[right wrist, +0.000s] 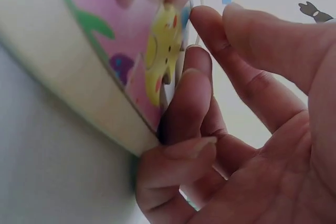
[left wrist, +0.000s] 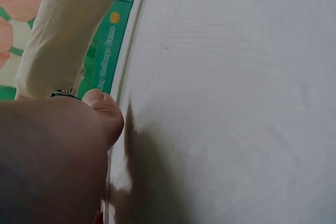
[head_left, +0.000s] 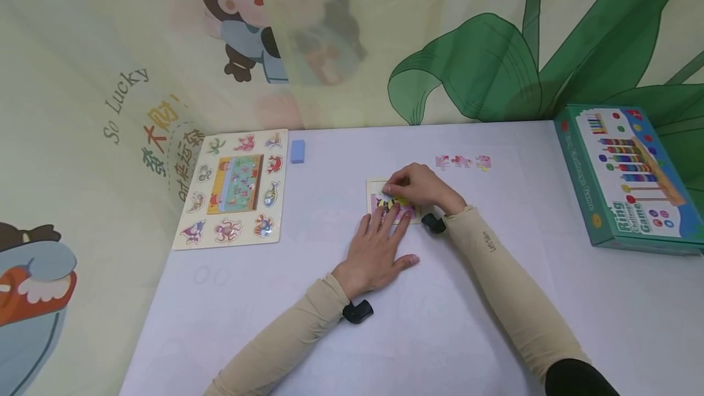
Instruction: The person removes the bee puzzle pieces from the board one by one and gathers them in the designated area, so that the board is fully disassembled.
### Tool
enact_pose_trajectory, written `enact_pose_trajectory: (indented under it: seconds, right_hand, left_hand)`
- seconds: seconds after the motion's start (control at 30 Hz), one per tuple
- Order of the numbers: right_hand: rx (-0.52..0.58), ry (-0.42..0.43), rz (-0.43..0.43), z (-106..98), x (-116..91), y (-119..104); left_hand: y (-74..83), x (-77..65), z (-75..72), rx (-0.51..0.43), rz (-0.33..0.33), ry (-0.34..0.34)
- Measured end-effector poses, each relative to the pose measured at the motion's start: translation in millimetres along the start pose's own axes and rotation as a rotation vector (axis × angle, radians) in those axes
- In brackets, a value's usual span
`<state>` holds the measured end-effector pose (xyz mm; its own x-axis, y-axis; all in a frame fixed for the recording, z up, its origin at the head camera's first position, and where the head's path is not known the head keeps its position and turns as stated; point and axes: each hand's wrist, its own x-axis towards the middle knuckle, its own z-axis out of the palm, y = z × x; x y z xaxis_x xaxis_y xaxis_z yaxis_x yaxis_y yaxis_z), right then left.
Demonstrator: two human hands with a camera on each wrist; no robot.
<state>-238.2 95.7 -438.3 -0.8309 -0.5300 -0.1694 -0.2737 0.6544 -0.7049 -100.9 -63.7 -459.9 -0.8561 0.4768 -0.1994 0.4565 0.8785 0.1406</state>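
Note:
A small jigsaw puzzle (head_left: 404, 205) in a pale frame lies in the middle of the table, its picture pink with a yellow figure (right wrist: 167, 45). My left hand (head_left: 376, 252) lies with straight, spread fingers, their tips resting on the puzzle's lower edge. Over the puzzle's upper part, my right hand (head_left: 422, 188) has curled fingers, thumb and forefinger together at the upper left. By the forefinger, a small bluish puzzle piece (right wrist: 186, 16) shows, mostly hidden. Only the thumb side of the left hand (left wrist: 58, 150) appears in the left wrist view.
Loose pink puzzle pieces (head_left: 462, 162) lie in a row behind the right hand. To the left are a wooden board (head_left: 189, 219) with sea-animal pictures and a blue block (head_left: 297, 151). A green game box (head_left: 577, 182) stands at the right edge.

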Motion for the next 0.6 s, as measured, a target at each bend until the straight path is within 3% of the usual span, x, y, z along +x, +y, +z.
enact_pose_trajectory:
  seconds: [0.33,0.6]
  right_hand:
    - [0.033,-0.019,0.035,1.8,0.2,-2.7]
    - [0.026,0.012,0.074,6.4,0.6,-4.6]
  left_hand:
    - [1.0,-2.2,-3.5,0.052,0.021,0.036]
    - [0.1,-1.1,-1.2,0.091,0.041,0.078]
